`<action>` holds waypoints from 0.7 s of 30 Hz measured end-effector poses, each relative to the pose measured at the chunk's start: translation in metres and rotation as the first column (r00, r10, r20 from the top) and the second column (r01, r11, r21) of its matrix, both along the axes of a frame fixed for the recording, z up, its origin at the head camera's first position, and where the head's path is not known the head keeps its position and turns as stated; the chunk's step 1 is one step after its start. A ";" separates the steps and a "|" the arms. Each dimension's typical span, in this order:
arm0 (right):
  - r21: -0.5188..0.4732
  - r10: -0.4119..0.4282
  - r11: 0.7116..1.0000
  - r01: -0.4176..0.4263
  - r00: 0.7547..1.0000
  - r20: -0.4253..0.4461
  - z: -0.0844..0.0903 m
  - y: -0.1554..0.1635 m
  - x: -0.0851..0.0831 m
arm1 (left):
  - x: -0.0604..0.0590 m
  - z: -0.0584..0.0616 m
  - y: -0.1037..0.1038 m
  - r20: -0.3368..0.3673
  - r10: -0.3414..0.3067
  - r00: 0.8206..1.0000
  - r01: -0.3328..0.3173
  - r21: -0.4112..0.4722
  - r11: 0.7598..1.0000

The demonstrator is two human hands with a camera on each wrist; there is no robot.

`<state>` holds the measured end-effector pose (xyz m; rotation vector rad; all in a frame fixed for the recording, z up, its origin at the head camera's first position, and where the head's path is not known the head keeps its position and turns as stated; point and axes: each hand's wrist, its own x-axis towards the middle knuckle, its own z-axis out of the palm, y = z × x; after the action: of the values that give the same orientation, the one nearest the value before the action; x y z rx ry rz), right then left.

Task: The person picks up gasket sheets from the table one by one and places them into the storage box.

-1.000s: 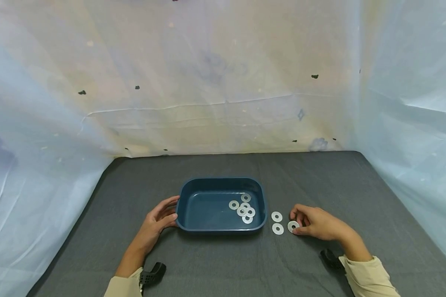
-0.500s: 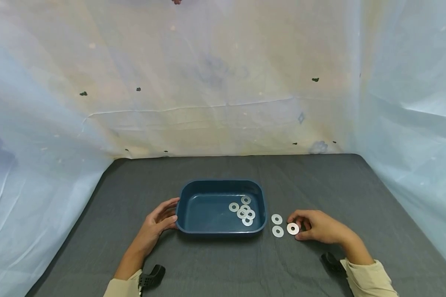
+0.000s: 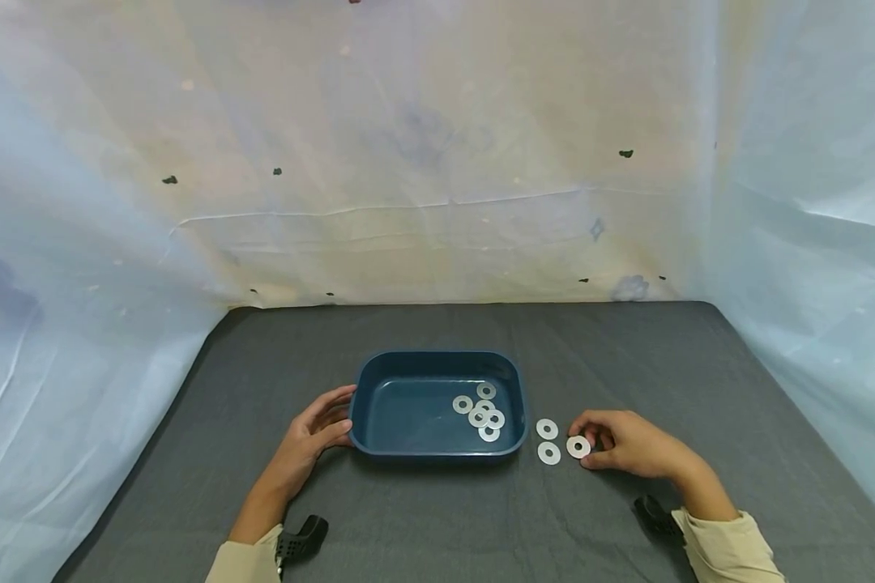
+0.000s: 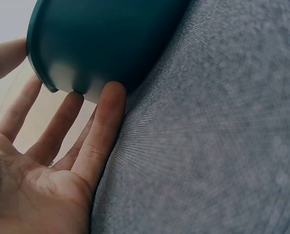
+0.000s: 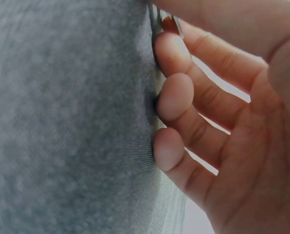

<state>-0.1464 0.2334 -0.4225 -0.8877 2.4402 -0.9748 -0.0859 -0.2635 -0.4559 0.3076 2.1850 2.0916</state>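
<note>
A dark blue rectangular tray (image 3: 390,448) stands on the grey cloth. Several pale, flat metal washers (image 3: 463,404) lie inside, mostly in a cluster toward its right end. My left hand (image 3: 310,433) rests against the tray's left wall, fingers fairly straight; the left wrist view shows fingertips (image 4: 113,92) touching the outer wall. Right of the tray, my right hand (image 3: 630,444) pinches one washer (image 3: 578,447) by its edges between thumb and index finger. The other fingers of that hand are bent with their tips at the cloth. Two more washers (image 3: 549,453) lie flat between tray and hand.
Grey cloth (image 3: 437,526) covers the table. Pale patterned sheeting (image 3: 423,162) rises behind it and along both sides. Black wrist mounts (image 3: 302,538) sit at both sleeves.
The right thumb and index finger have shifted from overlapping the washer's face to gripping it by its edges. The left hand stays at the tray, and the head view has shifted slightly.
</note>
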 end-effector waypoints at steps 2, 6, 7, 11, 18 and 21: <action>0.005 -0.005 1.000 0.005 1.000 -0.005 0.000 0.001 0.000 | -0.001 0.000 0.000 -0.001 -0.001 1.000 0.001 -0.003 1.000; 0.013 -0.010 1.000 0.011 1.000 -0.013 -0.001 0.002 0.000 | -0.001 0.000 0.001 0.000 0.006 1.000 -0.006 -0.011 1.000; 0.018 -0.010 1.000 0.011 1.000 -0.011 -0.002 0.003 0.000 | -0.001 0.000 0.001 0.001 0.008 1.000 -0.008 -0.013 1.000; 0.033 -0.016 0.999 0.016 1.000 -0.006 -0.002 0.004 -0.001 | -0.001 0.000 0.002 0.010 0.016 1.000 -0.015 -0.017 1.000; 0.028 -0.033 0.999 0.035 0.998 -0.047 -0.001 0.004 -0.001 | 0.000 0.001 0.002 0.013 0.023 1.000 -0.023 -0.023 0.999; 0.023 -0.042 0.999 0.043 0.997 -0.059 -0.001 0.004 -0.001 | -0.001 0.001 0.002 0.012 0.022 1.000 -0.022 -0.020 1.000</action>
<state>-0.1476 0.2378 -0.4235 -0.8707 2.5240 -0.9446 -0.0866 -0.2613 -0.4549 0.2695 2.2111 2.0760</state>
